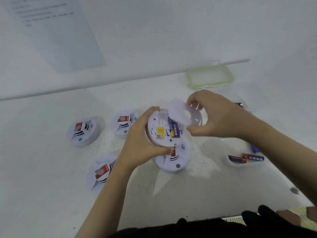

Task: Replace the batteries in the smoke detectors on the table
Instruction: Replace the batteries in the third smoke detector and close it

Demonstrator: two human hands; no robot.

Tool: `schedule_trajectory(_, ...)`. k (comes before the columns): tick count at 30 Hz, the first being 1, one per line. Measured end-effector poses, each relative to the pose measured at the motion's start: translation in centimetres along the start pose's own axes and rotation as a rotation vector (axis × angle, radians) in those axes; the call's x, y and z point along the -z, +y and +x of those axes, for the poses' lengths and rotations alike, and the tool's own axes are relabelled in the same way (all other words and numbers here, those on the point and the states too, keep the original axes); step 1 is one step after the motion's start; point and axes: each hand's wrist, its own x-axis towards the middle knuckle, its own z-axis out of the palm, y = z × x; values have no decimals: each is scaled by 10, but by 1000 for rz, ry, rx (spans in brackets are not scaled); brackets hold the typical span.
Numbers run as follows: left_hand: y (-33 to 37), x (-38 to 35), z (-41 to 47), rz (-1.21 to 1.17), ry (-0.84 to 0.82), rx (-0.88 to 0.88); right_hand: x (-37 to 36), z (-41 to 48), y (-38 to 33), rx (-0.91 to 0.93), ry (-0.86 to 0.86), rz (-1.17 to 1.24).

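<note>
My left hand grips a white smoke detector turned back side up above the table; a yellow label and blue batteries show in its open compartment. My right hand pinches the detached round white back cover, tilted over the detector's upper right edge. Several other white detectors with red labels lie face up on the table: two at the back left, one at the front left, and one directly under the held detector.
Loose blue-and-red batteries lie on the white table to the right, with more partly hidden behind my right arm. A clear lid with a green rim rests at the back right. A printed sheet hangs on the wall.
</note>
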Motion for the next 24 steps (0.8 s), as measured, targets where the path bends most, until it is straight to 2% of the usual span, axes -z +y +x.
schedule_trajectory(4,-4,0,0,36,126,6,-10,16,16,-157,-58,-441)
schedule_trajectory(10,1,-11,-1,-58,188,43,-28,21,20,-178,-165,-591)
schedule_trajectory(12,2,-15,0,-79,186,46,-29,18,23,-164,-135,-483)
schedule_trajectory(16,8,-26,3,-106,188,12,-20,0,19,-151,48,255)
schedule_trajectory(17,10,-29,4,-105,188,-1,-17,-5,17,-134,63,358)
schedule_trajectory(20,19,-38,7,-115,175,-58,-13,-20,17,-52,47,427)
schedule_trajectory(24,35,-54,13,-104,154,-145,-13,-33,23,31,82,356)
